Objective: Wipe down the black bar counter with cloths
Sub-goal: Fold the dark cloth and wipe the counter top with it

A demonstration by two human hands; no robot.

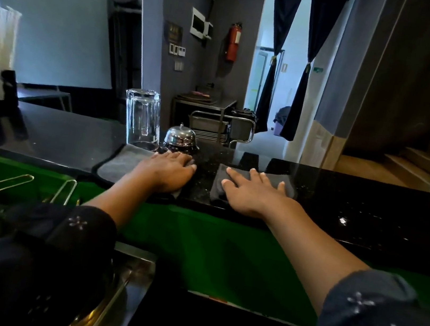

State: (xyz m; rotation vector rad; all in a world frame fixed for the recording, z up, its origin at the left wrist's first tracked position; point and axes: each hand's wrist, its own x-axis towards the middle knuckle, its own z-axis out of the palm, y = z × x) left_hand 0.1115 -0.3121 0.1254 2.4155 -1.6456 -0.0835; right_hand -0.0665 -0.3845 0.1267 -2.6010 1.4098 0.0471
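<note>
Left to right: an upturned glass pitcher (142,115) and a call bell (180,137) stand at the back of the black bench (343,193), apparently kept clear of the wiping path. The left hand (168,168), fingers flat, presses a grey cloth (122,161) beside them. The right hand (254,189), fingers spread and gripping nothing, presses a second cloth (219,188), so each palm can drive its own pass.
</note>
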